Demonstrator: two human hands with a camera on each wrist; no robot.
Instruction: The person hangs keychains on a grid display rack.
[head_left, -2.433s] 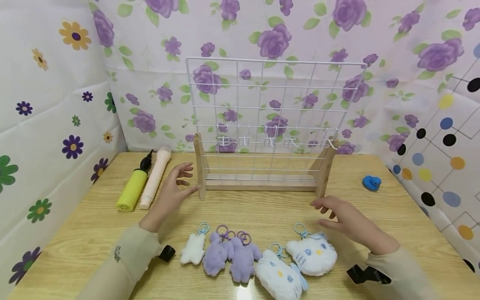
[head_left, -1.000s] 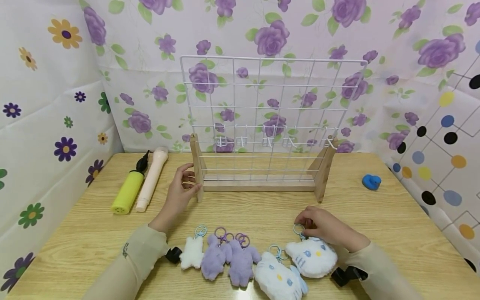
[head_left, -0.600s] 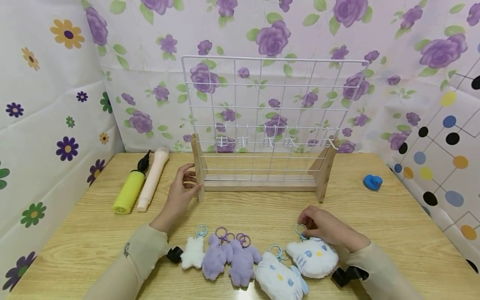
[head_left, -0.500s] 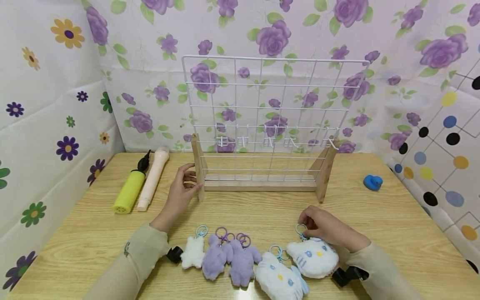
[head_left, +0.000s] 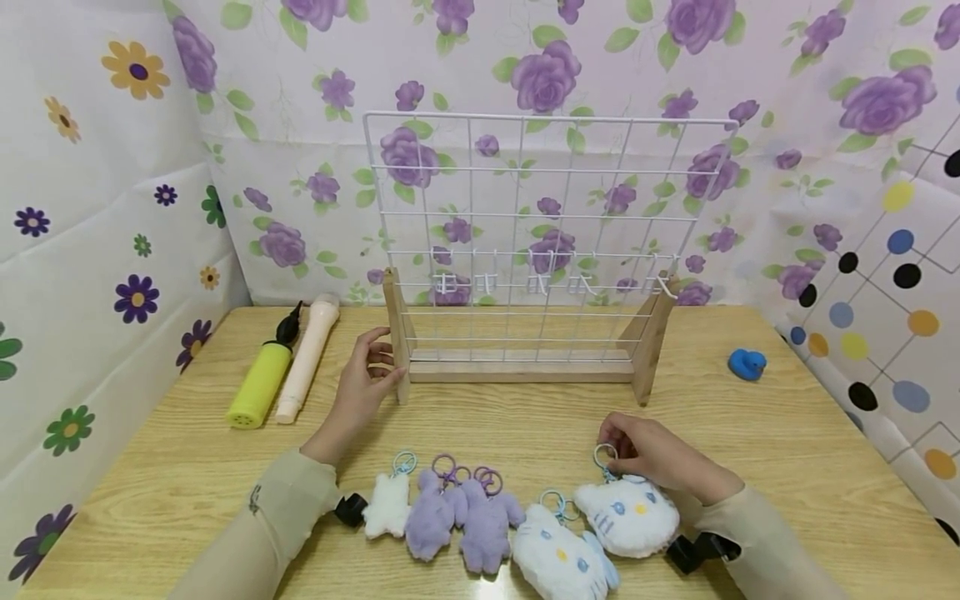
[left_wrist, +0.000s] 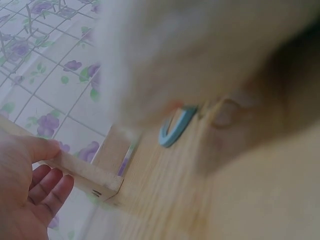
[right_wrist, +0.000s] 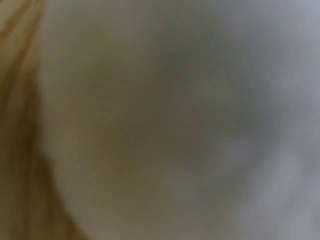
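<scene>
- The right hand (head_left: 656,454) is pinching a blue ring (head_left: 596,456), fingers nearly closed — likely because rings are easier to hold than fluff.
- Its white cat toy (head_left: 633,518) is lying just beside that hand.
- The left hand (head_left: 360,383), half open, is touching the wooden leg (head_left: 394,317) of a rack (head_left: 517,377) — maybe steadying it; gripping, I can't tell.

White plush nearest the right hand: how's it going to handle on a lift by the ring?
The white plush looks fuzzy and padded: probably soft, light for its size and hard to break. The blue ring sits at one edge, so the body may well dangle and swing. Fuzz also suggests little slip.
</scene>
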